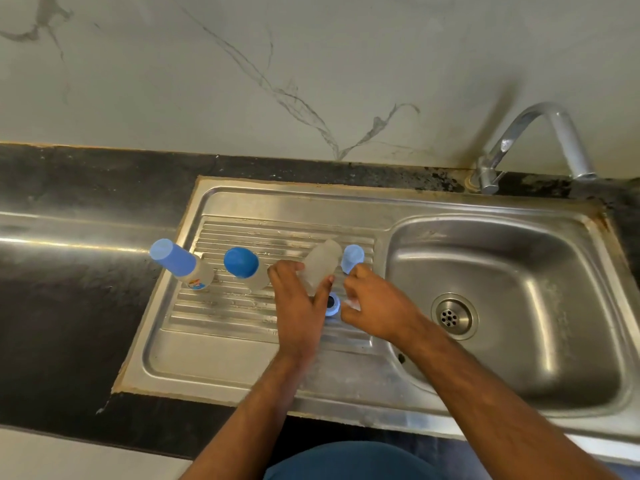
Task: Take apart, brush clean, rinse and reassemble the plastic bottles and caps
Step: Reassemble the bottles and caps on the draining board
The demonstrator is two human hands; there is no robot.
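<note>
Gripping clear bottle (320,266) with left hand (299,299) | right hand (375,306) pinching blue cap (352,258) | both sitting over drainboard (221,306)

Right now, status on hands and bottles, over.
Left hand grips frosted clear plastic bottle, cap off. Right hand pinches pale blue cap. Two blue-capped bottles stand on drainboard; nothing in the way.
</note>
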